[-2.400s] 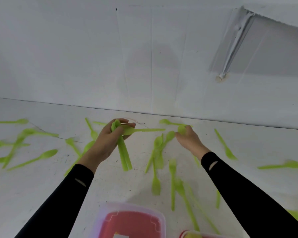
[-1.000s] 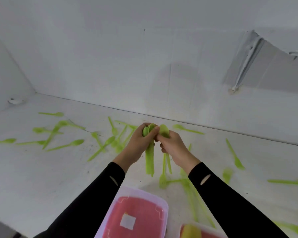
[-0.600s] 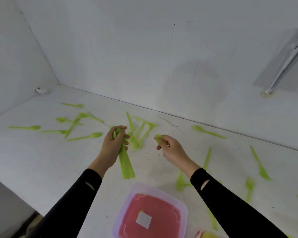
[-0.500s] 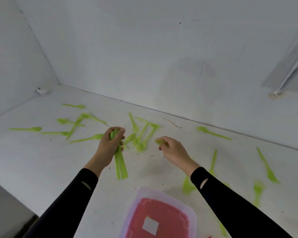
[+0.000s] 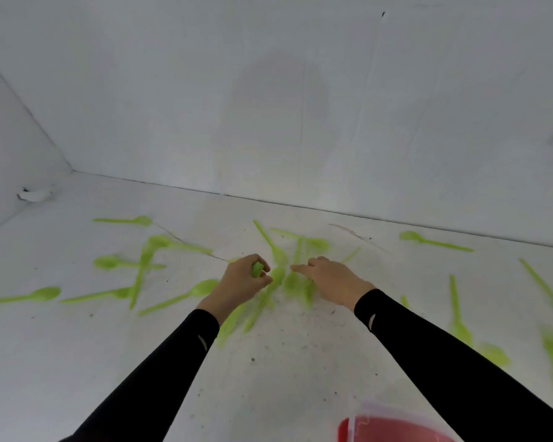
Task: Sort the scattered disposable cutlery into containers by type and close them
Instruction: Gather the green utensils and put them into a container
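1. The left hand (image 5: pixel 240 286) curls its fingers tight round a bundle (image 5: pixel 258 269) of green cutlery, likely collecting like pieces for one trip.
2. The right hand (image 5: pixel 332 282) stretches its fingers, loosely spread, toward a blurred pile (image 5: pixel 289 283) just beside the bundle. Whether they touch it is unclear.
3. Loose pieces (image 5: pixel 192 291) litter the worktop (image 5: pixel 284 362).
4. The red container (image 5: pixel 393 429) sits near right.

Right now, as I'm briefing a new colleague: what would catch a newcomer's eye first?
Bright green cutlery lies scattered across the white surface. At the centre the left hand grips a green bundle, and the right hand reaches with straight fingers over a pile. A red container sits at the lower right edge.
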`<state>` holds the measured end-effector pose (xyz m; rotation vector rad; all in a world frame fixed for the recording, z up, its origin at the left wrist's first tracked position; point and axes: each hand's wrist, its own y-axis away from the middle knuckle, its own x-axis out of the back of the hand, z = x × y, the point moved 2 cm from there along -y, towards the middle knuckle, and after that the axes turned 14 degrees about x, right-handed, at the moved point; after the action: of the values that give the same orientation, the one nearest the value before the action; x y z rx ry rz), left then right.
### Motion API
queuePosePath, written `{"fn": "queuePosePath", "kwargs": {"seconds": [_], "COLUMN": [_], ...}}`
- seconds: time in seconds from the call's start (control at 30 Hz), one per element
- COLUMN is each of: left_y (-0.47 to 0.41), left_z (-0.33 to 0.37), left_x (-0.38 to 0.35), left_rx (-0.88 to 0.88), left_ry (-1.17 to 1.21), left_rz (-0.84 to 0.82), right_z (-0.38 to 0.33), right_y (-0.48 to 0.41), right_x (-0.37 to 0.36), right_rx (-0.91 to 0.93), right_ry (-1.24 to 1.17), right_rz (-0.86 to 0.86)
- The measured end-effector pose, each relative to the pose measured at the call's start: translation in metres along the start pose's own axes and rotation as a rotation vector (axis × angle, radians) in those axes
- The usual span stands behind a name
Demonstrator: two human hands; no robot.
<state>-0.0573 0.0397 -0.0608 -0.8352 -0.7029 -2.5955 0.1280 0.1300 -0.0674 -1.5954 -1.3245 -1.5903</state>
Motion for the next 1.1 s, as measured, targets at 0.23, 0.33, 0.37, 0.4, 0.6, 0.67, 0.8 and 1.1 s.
{"fn": "queuePosePath", "kwargs": {"seconds": [0.23,0.33,0.37,0.4,0.6,0.67,0.8,1.1], "left_y": [-0.028,-0.034,-0.036,-0.038,-0.040,-0.038,-0.032,-0.027], "left_z": [0.004,0.003,0.003,0.002,-0.003,-0.002,0.002,0.003], "left_x": [-0.029,-0.031,-0.030,-0.029,-0.022,-0.024,-0.030,-0.026], "left_rx": [-0.072,-0.084,-0.082,-0.078,-0.123,-0.143,-0.199,-0.221], "left_ry": [-0.326,-0.415,-0.432,-0.438,-0.435,-0.511,-0.618,-0.811], "left_rz": [-0.013,-0.014,-0.011,-0.012,0.002,0.025,0.076,0.150], "right_z": [-0.001,-0.003,-0.002,-0.002,0.005,0.006,0.003,-0.015], "right_y": [-0.011,-0.019,-0.020,-0.019,-0.011,-0.005,0.005,0.040], "right_x": [-0.003,0.001,0.002,0.002,-0.011,-0.016,-0.014,0.033], "right_rx": [0.007,-0.017,-0.024,-0.021,0.079,0.102,0.120,-0.153], "right_ry": [0.171,0.244,0.258,0.278,0.409,0.396,0.378,-0.714], "right_rz": [-0.006,-0.008,0.005,0.031,0.250,0.315,0.456,0.778]}}
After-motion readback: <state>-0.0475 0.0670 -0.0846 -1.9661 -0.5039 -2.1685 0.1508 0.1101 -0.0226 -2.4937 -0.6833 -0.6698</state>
